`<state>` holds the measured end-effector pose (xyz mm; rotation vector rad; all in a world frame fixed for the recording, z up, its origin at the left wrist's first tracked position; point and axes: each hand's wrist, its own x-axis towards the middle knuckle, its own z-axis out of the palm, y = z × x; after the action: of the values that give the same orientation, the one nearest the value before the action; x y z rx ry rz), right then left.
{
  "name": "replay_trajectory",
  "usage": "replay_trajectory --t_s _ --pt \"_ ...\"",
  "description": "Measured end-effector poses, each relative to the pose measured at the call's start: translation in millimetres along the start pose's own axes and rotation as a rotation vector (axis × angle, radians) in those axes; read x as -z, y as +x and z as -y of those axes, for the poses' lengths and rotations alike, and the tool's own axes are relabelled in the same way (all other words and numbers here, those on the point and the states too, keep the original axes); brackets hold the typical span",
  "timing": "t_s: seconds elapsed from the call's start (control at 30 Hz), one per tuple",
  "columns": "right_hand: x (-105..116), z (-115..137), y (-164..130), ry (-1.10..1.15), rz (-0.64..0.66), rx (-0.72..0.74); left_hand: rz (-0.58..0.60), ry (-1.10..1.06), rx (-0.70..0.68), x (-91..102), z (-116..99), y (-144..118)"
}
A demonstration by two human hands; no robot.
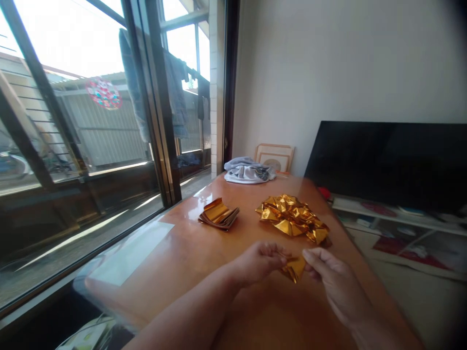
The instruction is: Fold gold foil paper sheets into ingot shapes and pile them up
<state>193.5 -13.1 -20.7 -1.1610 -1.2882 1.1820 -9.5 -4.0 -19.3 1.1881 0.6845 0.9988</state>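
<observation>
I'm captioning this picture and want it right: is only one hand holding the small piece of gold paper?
No, the left hand and the right hand both grip the piece of gold paper.

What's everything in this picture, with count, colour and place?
table: one, brown, centre
foil piece: one, gold, front
foil pile: one, gold, table's right
foil stack: one, gold, left of pile
cloth bundle: one, grey, table's far end
wooden frames: number unclear, light brown, behind cloth bundle
screen: one, black, right
shelf unit: one, whitish, below screen
wall: one, white, back
windows: several, dark frames, left
round decoration: one, pinkish, at windows
laundry: several, dark bluish, outside
shed: one, grey, outside
left hand: one, bare, pinching foil piece's left
right hand: one, bare, pinching its right
</observation>
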Motion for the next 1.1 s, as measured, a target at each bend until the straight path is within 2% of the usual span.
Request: replay_trajectory --t_s 0.17,0.43,0.5,0.67,0.97,1.1 --pt "1 8 -1 0.102 0.028 0.002 0.096 -0.095 0.031 0.1 -17 -4" --pt "1 18 -4 0.152 0.037 0.018 0.155 -0.095 0.057 7.6 -22 -4" --pt "3 18 -2 0.17 0.02 0.016 0.137 -0.075 0.061 9.5 -23 -3" --pt "8 15 4 0.202 -0.041 0.023 -0.006 0.032 0.082 13.7 -23 -1" --pt "8 14 5 0.234 -0.035 0.016 0.005 0.079 0.068 16.2 -23 4" --pt "10 11 9 0.25 -0.049 0.01 -0.029 0.149 0.057 13.9 -25 4"
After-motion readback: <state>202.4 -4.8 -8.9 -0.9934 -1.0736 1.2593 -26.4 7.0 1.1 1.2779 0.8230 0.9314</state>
